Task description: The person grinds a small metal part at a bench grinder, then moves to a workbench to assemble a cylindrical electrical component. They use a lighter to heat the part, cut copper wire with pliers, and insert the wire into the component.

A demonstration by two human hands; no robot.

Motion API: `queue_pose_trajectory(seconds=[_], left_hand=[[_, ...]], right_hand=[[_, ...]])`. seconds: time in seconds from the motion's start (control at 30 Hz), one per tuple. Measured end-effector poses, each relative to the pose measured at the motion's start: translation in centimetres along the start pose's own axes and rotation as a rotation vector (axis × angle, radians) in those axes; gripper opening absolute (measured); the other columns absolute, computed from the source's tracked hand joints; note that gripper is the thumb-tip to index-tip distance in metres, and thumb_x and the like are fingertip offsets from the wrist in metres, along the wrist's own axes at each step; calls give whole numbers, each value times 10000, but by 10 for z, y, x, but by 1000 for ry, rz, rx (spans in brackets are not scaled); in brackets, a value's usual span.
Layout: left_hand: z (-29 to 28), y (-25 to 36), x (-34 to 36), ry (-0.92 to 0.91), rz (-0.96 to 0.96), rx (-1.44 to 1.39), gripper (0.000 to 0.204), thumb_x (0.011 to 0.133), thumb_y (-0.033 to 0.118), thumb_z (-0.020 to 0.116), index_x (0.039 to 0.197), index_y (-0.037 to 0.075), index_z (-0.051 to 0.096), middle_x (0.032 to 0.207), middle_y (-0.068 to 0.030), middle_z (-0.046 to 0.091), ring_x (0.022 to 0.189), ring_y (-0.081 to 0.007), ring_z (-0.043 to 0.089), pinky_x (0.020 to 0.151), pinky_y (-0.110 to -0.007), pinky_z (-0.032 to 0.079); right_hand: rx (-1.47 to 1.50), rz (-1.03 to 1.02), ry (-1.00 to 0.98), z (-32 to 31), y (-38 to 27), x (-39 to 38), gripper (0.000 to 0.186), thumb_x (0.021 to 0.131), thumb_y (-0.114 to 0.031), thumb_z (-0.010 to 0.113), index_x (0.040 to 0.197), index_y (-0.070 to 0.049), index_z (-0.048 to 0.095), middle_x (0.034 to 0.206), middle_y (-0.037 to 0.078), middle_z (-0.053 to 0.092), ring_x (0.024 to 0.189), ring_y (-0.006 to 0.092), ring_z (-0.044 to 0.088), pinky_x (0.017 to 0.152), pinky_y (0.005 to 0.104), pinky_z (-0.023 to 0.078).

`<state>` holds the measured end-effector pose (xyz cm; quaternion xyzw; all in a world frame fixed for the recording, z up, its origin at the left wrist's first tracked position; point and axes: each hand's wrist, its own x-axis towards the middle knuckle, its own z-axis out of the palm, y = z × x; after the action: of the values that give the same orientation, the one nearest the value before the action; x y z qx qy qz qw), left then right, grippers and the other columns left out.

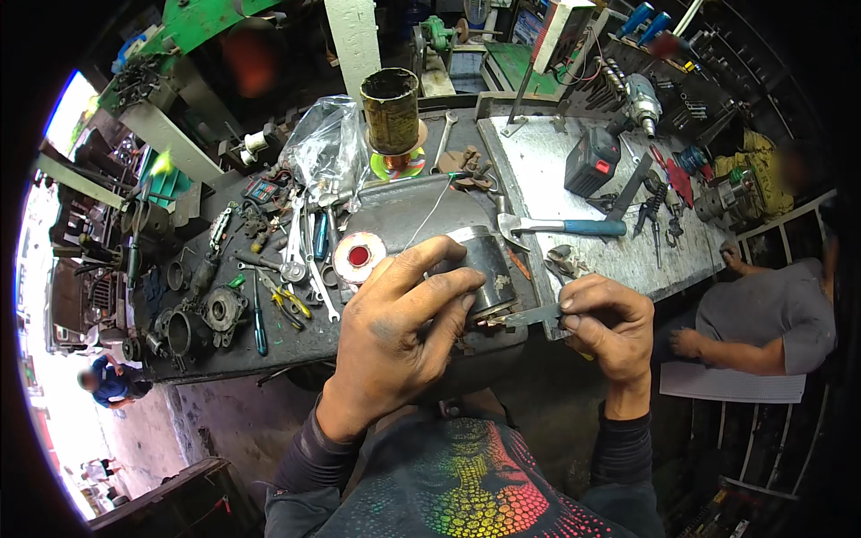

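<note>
On the bench in front of me lies a black metal cylinder (490, 273), like a motor housing, with copper-coloured pieces at its near end. My left hand (381, 327) curls over its left side, thumb and fingers closed against it. A thin flat metal blade (535, 315) is pinched between the thumb and fingers of my right hand (614, 325). Its tip reaches the copper pieces; whether it touches them I cannot tell. Left of the cylinder, partly behind my left hand, is a spool (372, 244) with a red centre. A thin wire (431, 213) rises behind that hand.
A blue-handled hammer (583, 228) lies right of the cylinder, near a black battery pack (592, 161). Leftward are wrenches (294, 242), pliers (289, 305), a screwdriver (260, 327) and metal housings (224, 309). Behind stands a stained can (391, 117). Another person (762, 309) is at right.
</note>
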<state>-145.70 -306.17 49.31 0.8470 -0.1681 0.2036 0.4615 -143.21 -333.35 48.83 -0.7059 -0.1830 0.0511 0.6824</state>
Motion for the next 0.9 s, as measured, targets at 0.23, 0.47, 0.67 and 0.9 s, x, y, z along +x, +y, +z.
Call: queue_pose_trajectory(seconds=[0.23, 0.47, 0.67, 0.9], left_hand=[[1, 3, -2, -5, -47, -27, 226, 849, 36, 760, 1073, 57, 756, 1177, -129, 687, 1019, -308, 682, 879, -385, 540], [1, 3, -2, -6, -54, -29, 222, 847, 25, 759, 1068, 52, 756, 1177, -130, 682, 1028, -309, 684, 878, -381, 543], [0, 4, -3, 10, -57, -33, 220, 849, 25, 758, 1067, 54, 756, 1180, -129, 680, 1047, -310, 685, 889, -388, 543], [1, 5, -3, 14, -67, -21, 211, 854, 37, 759, 1065, 51, 756, 1186, -128, 679, 1045, -308, 687, 899, -388, 542]], right_hand=[[46, -73, -51, -1, 8, 3, 143, 820, 91, 715, 959, 54, 725, 983, 149, 705, 845, 162, 661, 749, 283, 541], [73, -59, -63, 0, 14, 5, 144, 820, 84, 727, 960, 47, 726, 987, 148, 707, 861, 167, 659, 764, 282, 538], [99, -84, -69, -1, 17, 7, 155, 817, 83, 727, 966, 44, 725, 979, 145, 705, 875, 172, 659, 777, 290, 537], [148, -76, -99, -5, 21, 8, 161, 821, 86, 717, 976, 47, 722, 980, 148, 702, 857, 167, 657, 760, 284, 535]])
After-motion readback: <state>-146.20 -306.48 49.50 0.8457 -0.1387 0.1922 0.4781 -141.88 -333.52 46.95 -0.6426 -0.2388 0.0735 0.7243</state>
